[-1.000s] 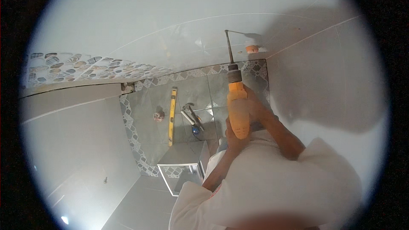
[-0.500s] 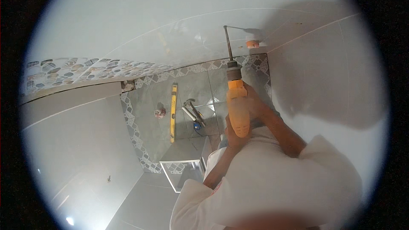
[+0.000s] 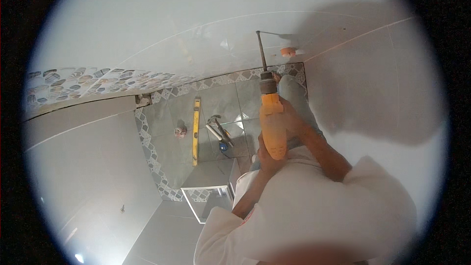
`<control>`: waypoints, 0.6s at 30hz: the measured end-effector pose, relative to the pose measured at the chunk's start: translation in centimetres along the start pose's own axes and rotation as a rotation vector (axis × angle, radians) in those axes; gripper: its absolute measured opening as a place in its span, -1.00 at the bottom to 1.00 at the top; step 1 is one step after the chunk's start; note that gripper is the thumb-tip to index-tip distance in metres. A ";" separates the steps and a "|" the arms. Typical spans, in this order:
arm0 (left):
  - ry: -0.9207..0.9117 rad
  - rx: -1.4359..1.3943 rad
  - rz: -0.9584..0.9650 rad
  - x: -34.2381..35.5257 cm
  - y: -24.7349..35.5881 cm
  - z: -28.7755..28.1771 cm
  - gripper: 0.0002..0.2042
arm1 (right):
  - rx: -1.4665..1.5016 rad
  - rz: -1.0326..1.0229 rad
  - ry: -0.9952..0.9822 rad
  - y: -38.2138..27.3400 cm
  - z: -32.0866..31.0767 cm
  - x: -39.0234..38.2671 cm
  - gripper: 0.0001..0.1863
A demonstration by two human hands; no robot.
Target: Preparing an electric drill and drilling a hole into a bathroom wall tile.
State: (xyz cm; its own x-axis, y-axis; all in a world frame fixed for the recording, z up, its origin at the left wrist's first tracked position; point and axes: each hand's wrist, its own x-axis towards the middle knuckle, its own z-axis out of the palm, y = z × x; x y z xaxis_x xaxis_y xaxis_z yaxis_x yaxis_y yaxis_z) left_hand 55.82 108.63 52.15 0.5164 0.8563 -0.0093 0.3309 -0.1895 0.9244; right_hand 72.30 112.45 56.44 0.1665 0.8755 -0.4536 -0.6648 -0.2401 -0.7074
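Observation:
I hold a yellow-orange power drill (image 3: 273, 130) in both hands, with its dark chuck (image 3: 268, 84) and long bit (image 3: 262, 51) pointing away from me. The bit's tip meets the pale tiled wall (image 3: 211, 0), or nearly so; how deep it sits I cannot tell. My right hand (image 3: 290, 117) is closed on the drill's right side behind the chuck. Around the rear, under the body, my left hand (image 3: 268, 161) is wrapped, its fingers partly hidden by the drill.
On the tiled floor (image 3: 176, 152) lie a yellow spirit level (image 3: 196, 132), a hammer (image 3: 216, 120), a blue tape measure (image 3: 223, 146) and a crumpled lump (image 3: 180, 130). A white-edged panel or box (image 3: 191, 203) stands by my left arm. An orange fitting (image 3: 288, 52) sits on the wall right of the bit.
The view has shifted slightly, so floor and tools appear a little further left. Both hands keep their grip on the drill, and its bit stays at the wall.

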 end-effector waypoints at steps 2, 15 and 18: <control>-0.019 0.009 -0.076 -0.1 -0.1 0.0 -0.26 | -0.124 -0.001 0.037 0.2 -0.3 0.1 -0.43; -0.008 0.046 -0.146 0.0 0.2 0.1 -0.42 | -0.124 -0.024 -0.058 1.3 -1.7 0.5 -0.52; -0.116 0.132 -0.183 0.1 0.2 0.1 -0.27 | -0.072 -0.069 -0.077 0.4 -1.0 0.1 -0.53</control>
State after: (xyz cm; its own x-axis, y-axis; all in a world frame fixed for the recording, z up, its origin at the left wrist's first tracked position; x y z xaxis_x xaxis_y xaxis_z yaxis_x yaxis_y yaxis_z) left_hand 56.01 108.66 52.35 0.5232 0.8225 -0.2231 0.5241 -0.1041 0.8453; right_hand 72.78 112.01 55.60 0.1521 0.9200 -0.3613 -0.5991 -0.2049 -0.7740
